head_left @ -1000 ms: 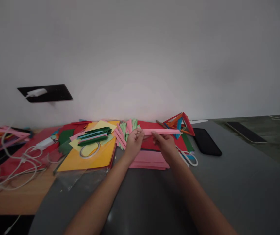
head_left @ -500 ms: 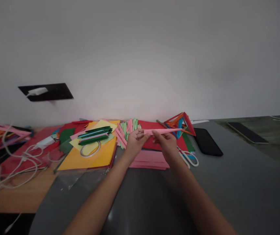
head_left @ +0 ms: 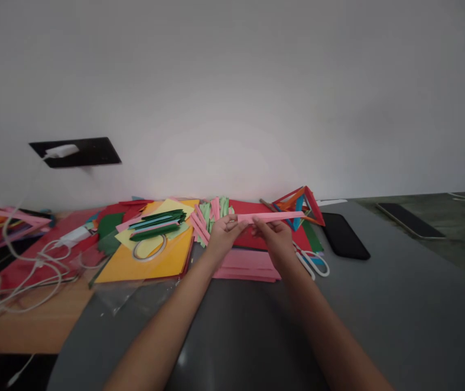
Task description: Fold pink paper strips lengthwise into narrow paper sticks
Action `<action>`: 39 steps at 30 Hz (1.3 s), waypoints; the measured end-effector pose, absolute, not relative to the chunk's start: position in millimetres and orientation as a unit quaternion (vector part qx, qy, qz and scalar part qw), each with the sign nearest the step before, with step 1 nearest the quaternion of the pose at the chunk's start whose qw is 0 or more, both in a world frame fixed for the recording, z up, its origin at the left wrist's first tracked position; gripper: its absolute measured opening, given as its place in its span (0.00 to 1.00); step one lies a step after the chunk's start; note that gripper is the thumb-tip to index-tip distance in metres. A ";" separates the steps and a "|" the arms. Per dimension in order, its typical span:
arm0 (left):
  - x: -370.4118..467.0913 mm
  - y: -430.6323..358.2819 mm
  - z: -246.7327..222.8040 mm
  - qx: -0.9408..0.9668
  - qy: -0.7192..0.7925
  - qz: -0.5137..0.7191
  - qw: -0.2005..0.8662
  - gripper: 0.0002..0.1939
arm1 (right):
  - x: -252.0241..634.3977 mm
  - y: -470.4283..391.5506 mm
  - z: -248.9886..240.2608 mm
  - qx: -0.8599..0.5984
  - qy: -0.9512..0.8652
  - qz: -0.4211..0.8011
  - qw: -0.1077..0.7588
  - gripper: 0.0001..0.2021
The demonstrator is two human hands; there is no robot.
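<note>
A narrow pink paper strip [head_left: 283, 215] is held up level between my two hands, its long end reaching right. My left hand [head_left: 224, 233] pinches its left end. The fingers of my right hand [head_left: 273, 233] are closed on it a little further right. Below my hands lie stacked pink sheets [head_left: 246, 265], with red paper [head_left: 252, 239] behind them. White-handled scissors [head_left: 316, 264] rest right of my right hand. Behind the strip's right end stands a frame of red, orange and blue strips [head_left: 313, 203].
A yellow paper stack [head_left: 151, 271] bears dark green strips [head_left: 159, 220] and a tape roll [head_left: 150, 256]. Green and pink strips [head_left: 203, 220] lie near the wall. A black phone [head_left: 344, 236] is on the right, a second device [head_left: 411, 221] beyond it. White cables [head_left: 39, 264] tangle at left.
The pink strip has turned slightly, so more of its flat face shows and its right end reaches a bit further. My hands have hardly moved.
</note>
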State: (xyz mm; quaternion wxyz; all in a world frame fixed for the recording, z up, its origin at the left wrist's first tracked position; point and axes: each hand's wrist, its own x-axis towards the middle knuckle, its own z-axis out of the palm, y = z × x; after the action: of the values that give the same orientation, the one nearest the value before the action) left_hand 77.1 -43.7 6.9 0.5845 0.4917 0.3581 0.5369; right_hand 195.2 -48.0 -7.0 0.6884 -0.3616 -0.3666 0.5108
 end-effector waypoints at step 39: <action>73.0 -43.6 13.9 0.557 0.420 0.517 0.496 0.19 | 201.8 -49.3 -6.5 -0.374 -0.416 0.511 0.652 0.10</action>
State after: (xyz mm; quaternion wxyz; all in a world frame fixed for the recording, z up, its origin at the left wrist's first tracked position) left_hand 73.0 -43.6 13.9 0.4964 0.5571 0.4199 0.5166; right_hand 201.8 -49.3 -6.5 0.6520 -0.3745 -0.4163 0.5112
